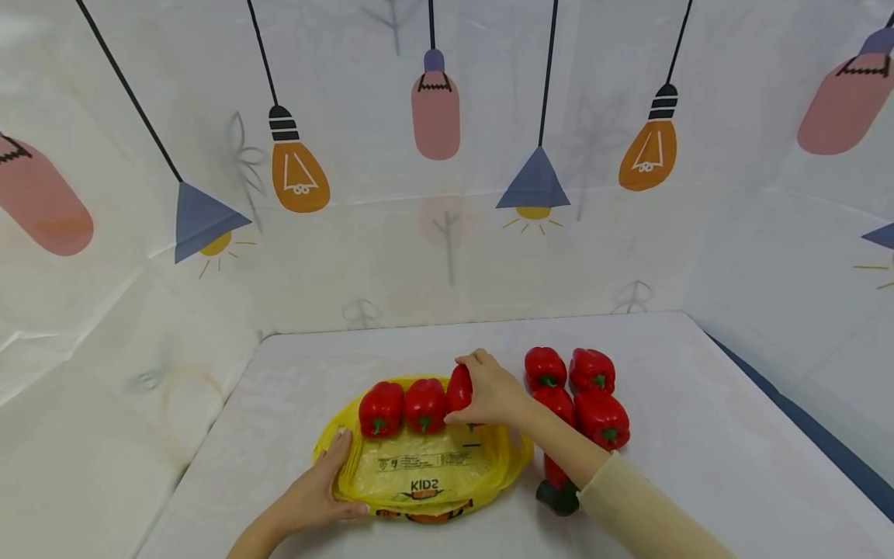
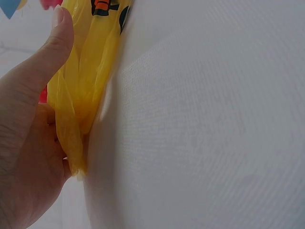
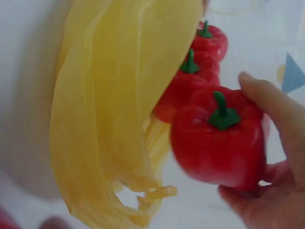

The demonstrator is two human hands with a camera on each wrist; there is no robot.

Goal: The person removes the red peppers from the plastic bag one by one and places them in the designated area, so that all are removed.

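Observation:
A yellow plastic bag [image 1: 419, 466] lies spread open on the table, its printed side showing. Two red bell peppers [image 1: 382, 409] [image 1: 424, 405] sit side by side along its far part, green stems toward me. At the right end of this row, my right hand [image 1: 492, 392] grips another red bell pepper [image 3: 219, 138], thumb and fingers on opposite sides of it. My left hand [image 1: 317, 483] rests against the bag's near left edge with thumb and fingers spread. In the left wrist view, a fold of yellow plastic [image 2: 78, 95] partly covers the fingers.
Several more red bell peppers [image 1: 594, 407] stand grouped right of the bag. Nearer, beside my right sleeve [image 1: 649, 505], lies a black rounded object [image 1: 556, 498] next to a partly hidden red thing. A patterned sheet [image 1: 447, 256] hangs behind the white table [image 1: 698, 435].

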